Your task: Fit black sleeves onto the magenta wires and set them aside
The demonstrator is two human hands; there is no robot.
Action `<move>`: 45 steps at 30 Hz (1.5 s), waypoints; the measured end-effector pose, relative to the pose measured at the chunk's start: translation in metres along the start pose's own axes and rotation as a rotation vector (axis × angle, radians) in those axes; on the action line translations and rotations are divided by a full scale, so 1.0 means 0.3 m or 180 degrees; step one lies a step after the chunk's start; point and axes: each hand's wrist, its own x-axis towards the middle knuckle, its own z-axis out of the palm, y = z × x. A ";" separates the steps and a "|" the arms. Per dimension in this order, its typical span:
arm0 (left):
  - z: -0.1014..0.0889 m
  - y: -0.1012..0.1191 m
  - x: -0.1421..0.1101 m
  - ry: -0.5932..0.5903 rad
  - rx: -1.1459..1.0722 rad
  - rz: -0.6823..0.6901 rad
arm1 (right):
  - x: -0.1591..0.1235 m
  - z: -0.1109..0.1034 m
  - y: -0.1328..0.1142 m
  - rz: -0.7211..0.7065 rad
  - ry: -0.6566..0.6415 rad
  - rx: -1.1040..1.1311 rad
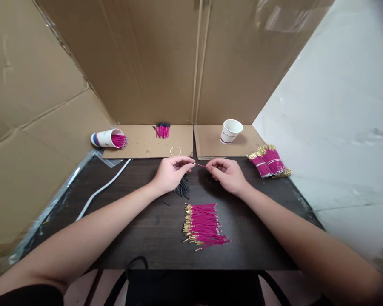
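A short magenta wire [201,165] with a gold terminal stretches between my two hands above the dark table. My left hand [172,173] pinches its gold end; whether a black sleeve is also in those fingers is hidden. The other end is pinched by the thumb and forefinger of my right hand [226,173]. Under and just in front of my left hand lies a heap of small black sleeves [182,187], partly covered by the hand. Closer to me, a row of magenta wires [204,225] lies with gold ends to the left and silvery tips to the right.
Bundled magenta wires [268,161] lie at the right edge. A paper cup [231,131] stands upright at the back; another cup [104,139] lies on its side, holding wires. Black-tipped wires [162,130] and a rubber band [175,151] rest on cardboard. A white cable [104,187] crosses the left side.
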 end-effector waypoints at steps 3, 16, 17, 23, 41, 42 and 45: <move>0.001 0.003 -0.002 0.0011 0.0018 -0.0023 | 0.002 -0.002 0.003 0.0012 0.0008 -0.0021; 0.000 0.004 -0.002 0.0034 0.0058 -0.0007 | 0.002 -0.006 0.004 0.0001 0.0024 -0.0210; 0.000 0.003 -0.002 0.0029 0.0091 0.0018 | 0.001 -0.006 0.005 -0.0016 0.0029 -0.0227; -0.003 0.001 -0.008 -0.0075 0.0425 0.0215 | -0.004 -0.001 0.009 -0.0092 0.0102 -0.0204; -0.003 0.036 -0.040 -0.0255 0.1401 0.0967 | -0.025 0.013 0.003 -0.0219 0.0076 -0.0305; -0.002 0.038 -0.041 -0.0241 0.1406 0.0989 | -0.024 0.013 0.002 -0.0196 0.0078 -0.0323; 0.000 0.042 -0.041 -0.0209 0.1426 0.1064 | -0.024 0.014 0.000 -0.0153 0.0092 -0.0321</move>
